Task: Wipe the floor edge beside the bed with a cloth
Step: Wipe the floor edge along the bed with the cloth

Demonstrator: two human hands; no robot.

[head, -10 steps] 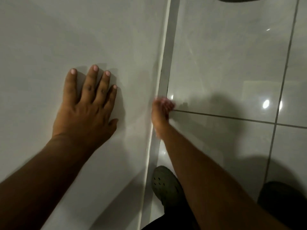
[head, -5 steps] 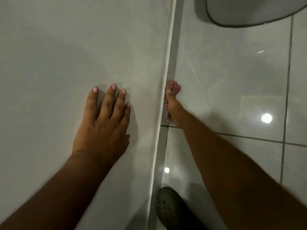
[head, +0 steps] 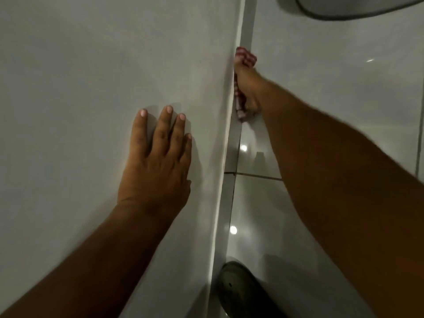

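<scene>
A red-and-white checked cloth [head: 246,56] is pressed on the floor strip [head: 234,143] that runs along the foot of the pale upright surface [head: 91,88]. My right hand [head: 246,88] is shut on the cloth, which sticks out in front of and behind the fingers. The hand lies right against the surface's lower edge. My left hand [head: 158,161] rests flat on that upright surface with its fingers spread, holding nothing.
Glossy pale floor tiles [head: 332,99] with grey grout lines stretch to the right. A dark shoe [head: 241,290] stands on the floor at the bottom, close to the edge. A rounded grey object [head: 355,5] lies at the top right.
My right hand has slid the cloth forward along the floor edge, away from me. The view has moved forward too, bringing the rounded grey object into sight. My left hand stays flat.
</scene>
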